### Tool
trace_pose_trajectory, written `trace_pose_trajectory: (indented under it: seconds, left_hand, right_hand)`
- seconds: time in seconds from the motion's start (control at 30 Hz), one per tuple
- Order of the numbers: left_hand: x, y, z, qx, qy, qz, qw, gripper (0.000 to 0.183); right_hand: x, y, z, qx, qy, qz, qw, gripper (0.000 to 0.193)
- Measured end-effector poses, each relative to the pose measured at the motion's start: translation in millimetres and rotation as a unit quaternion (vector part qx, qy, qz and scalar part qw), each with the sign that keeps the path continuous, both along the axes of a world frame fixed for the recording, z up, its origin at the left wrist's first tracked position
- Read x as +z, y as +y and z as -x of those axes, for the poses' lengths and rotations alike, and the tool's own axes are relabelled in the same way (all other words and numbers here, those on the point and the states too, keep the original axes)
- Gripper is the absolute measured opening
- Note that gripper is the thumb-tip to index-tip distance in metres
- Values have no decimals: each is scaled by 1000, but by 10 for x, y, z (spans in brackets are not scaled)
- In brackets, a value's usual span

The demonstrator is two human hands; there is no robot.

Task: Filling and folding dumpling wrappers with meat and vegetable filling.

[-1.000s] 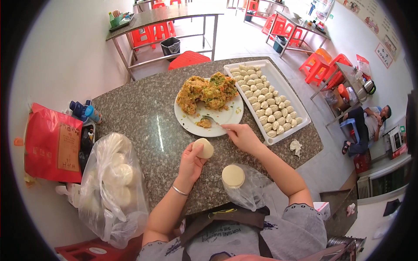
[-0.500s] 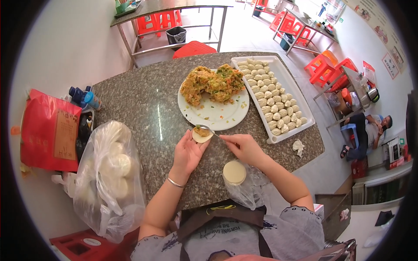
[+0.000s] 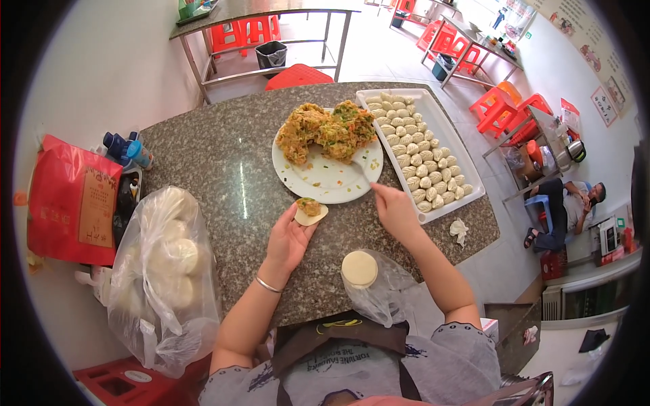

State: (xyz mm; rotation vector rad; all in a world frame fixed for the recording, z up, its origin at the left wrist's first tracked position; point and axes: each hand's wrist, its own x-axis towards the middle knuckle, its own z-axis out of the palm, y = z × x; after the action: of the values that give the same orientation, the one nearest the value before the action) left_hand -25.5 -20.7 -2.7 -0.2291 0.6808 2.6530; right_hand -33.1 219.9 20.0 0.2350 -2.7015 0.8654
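Observation:
My left hand [image 3: 287, 242] holds a round dumpling wrapper [image 3: 310, 219] on its fingers, and a small lump of filling lies on the wrapper. In my right hand [image 3: 395, 211] is a metal spoon [image 3: 363, 172], its handle pinched between the fingers. The spoon's bowl meets the lower right edge of the orange and green filling [image 3: 325, 134] and is partly hidden there. That filling is heaped on a white plate [image 3: 323, 192]. Nearer my body, a stack of round wrappers [image 3: 359, 268] sits on a clear plastic bag [image 3: 379, 304].
A white tray [image 3: 475, 177] right of the plate carries rows of pleated dumplings [image 3: 421, 155]. A crumpled tissue [image 3: 458, 231] lies near the table's right edge. At left stand a bag of dough pieces [image 3: 169, 277] and a red bag [image 3: 68, 203]. A person [image 3: 572, 210] sits far right.
My right hand has moved the spoon away from the wrapper, up and right to the filling on the plate. The lump of filling stays on the wrapper in my left hand.

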Motion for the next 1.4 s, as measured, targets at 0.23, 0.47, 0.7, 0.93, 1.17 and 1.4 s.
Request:
trace_pose_trajectory:
  seconds: [0.23, 0.47, 0.7, 0.93, 1.17, 1.4]
  left_hand:
    - [7, -28, 4, 8, -4, -1, 1000, 40]
    - [17, -39, 3, 34, -7, 59, 998, 39]
    - [44, -31, -1, 60, 5, 158, 986, 38]
    - [72, -44, 6, 61, 34, 156, 985, 40]
    - [54, -57, 19, 63, 51, 167, 983, 40]
    - [120, -75, 41, 52, 60, 168, 983, 40]
  right_hand:
    - [24, -395, -300, 134, -47, 65, 988, 28]
    - [144, -410, -400, 161, -76, 96, 979, 32]
    - [252, -368, -431, 187, -79, 71, 977, 29]
    - [186, -358, -454, 205, -28, 17, 978, 33]
    - [127, -378, -447, 199, -18, -5, 980, 35]
    - [273, -341, -401, 198, -23, 69, 977, 36]
